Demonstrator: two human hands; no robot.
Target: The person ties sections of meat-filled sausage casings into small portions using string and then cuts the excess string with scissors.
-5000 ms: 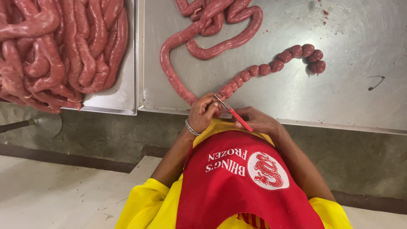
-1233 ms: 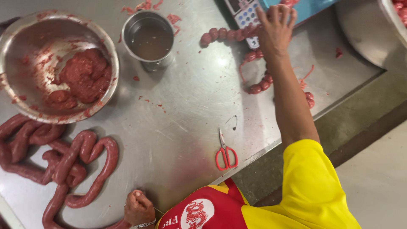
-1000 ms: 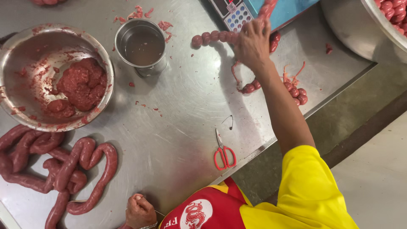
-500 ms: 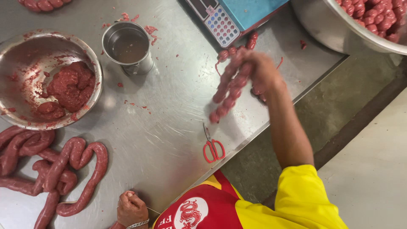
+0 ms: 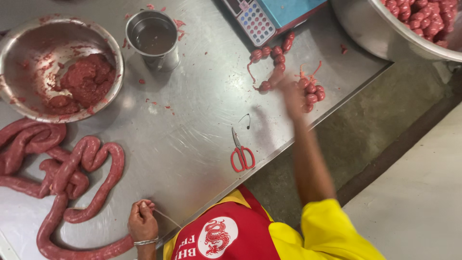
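My left hand (image 5: 142, 221) is closed near the table's front edge, gripping a thin string (image 5: 167, 218) at the end of a long raw sausage (image 5: 96, 192) that coils over the steel table (image 5: 192, 120). My right hand (image 5: 292, 96) is blurred and reaches over the table's right side. It hovers between two strings of small tied sausage links, one chain (image 5: 272, 65) and one bunch (image 5: 311, 91), both lying on the steel. Nothing shows in that hand. Red-handled scissors (image 5: 242, 156) lie between my hands.
A steel bowl (image 5: 19, 36) holding minced meat sits at the back left, with a metal cup (image 5: 154, 41) beside it. A blue scale with a keypad (image 5: 269, 14) stands at the back. A large basin (image 5: 414, 41) of links is at the top right. The table's edge runs diagonally past the scissors.
My right hand carried the chain of small links away from the scale, laid it on the table and let go. My left hand has stayed at the sausage's end.
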